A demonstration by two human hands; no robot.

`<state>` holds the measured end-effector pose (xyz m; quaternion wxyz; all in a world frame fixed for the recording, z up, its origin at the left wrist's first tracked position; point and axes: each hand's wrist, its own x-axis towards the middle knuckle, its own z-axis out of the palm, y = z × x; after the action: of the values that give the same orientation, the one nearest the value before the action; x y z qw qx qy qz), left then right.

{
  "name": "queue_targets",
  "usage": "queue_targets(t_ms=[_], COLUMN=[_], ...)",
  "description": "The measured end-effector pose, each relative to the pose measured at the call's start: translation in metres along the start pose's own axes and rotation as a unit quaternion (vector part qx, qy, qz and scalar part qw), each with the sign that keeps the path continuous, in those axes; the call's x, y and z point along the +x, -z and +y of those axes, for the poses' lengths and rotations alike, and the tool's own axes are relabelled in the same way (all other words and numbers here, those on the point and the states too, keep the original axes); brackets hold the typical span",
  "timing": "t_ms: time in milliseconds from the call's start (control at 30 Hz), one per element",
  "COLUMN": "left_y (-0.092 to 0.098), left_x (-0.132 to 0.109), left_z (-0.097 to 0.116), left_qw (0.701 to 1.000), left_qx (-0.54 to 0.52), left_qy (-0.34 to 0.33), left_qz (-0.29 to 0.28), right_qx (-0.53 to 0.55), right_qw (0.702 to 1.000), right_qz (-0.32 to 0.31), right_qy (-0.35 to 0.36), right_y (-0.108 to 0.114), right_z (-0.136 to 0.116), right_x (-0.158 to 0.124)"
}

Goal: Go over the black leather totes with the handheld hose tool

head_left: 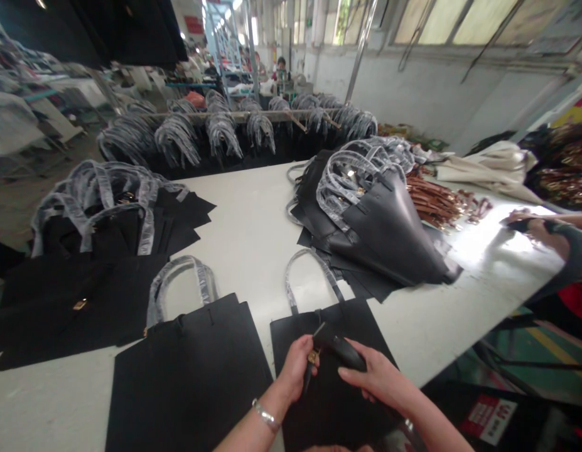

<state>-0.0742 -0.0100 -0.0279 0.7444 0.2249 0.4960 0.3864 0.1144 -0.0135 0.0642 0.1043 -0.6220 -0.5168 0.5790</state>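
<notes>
Left hand: the left hand (295, 370), a silver bracelet (265, 414) at its wrist, clenches a black leather tab (340, 348) beside its gold-tone buckle (312, 357).
Tote: a black leather tote (333, 402) lies flat beneath both hands, its film-wrapped handles (309, 276) on the table.
Right hand: the right hand (378, 376) closes on the tab's far end.
Table: a white worktable (253, 238) bears stacked totes (380, 220) and tan leather straps (436, 204).
Far right: a co-worker's hand (523, 220) sits at the table's edge.
Room: a long factory hall, with wrapped totes hanging from a rail (220, 115).
</notes>
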Motion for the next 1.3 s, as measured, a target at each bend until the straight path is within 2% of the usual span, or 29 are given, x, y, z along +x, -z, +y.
queue_targets(t_ms=[100,267,333,433,600,667,733,800,867,1000,1200,1300], left_y=[-0.002,-0.007,-0.009,-0.009,-0.008,-0.009,-0.011,-0.014,-0.016,-0.018,-0.013,-0.009], left_x=[-0.001,0.0,0.001,0.0,0.0,0.002,0.003,0.004,0.003,0.0,0.005,0.008], left_z=[0.004,0.004,0.002,0.005,0.007,0.003,-0.003,-0.007,-0.009,-0.007,-0.004,-0.006], left_qw=[1.0,1.0,1.0,0.998,0.983,0.988,0.996,0.998,0.995,0.993,0.99,0.99], left_qx=[0.014,0.011,-0.001,-0.044,-0.111,-0.109,-0.077,-0.036,-0.014,0.023,0.037,0.039], left_qy=[0.001,0.003,0.017,0.049,0.142,0.109,0.03,-0.041,-0.08,-0.108,-0.115,-0.122], left_qz=[0.003,-0.004,-0.004,0.006,0.03,0.02,0.019,0.037,0.052,0.034,0.067,0.05], right_qx=[0.002,-0.004,-0.002,-0.002,-0.014,-0.003,0.007,0.011,0.015,0.012,-0.014,-0.012], right_qw=[0.999,1.0,0.999,0.996,0.996,0.997,0.998,0.998,0.999,1.0,0.996,0.998], right_qz=[0.038,0.006,0.04,0.091,0.083,0.075,0.064,0.051,0.032,0.017,0.09,0.056], right_qy=[0.008,0.02,0.023,0.012,-0.011,-0.018,-0.021,-0.025,-0.023,-0.02,-0.012,-0.016], right_y=[0.0,-0.001,-0.003,0.001,0.013,0.013,0.011,0.008,0.005,-0.004,-0.006,0.0], right_z=[0.001,-0.004,-0.006,-0.006,0.01,0.017,0.021,0.023,0.022,0.015,0.012,0.015], right_x=[0.001,-0.001,0.002,0.006,-0.006,-0.013,-0.019,-0.023,-0.025,-0.018,-0.006,-0.01])
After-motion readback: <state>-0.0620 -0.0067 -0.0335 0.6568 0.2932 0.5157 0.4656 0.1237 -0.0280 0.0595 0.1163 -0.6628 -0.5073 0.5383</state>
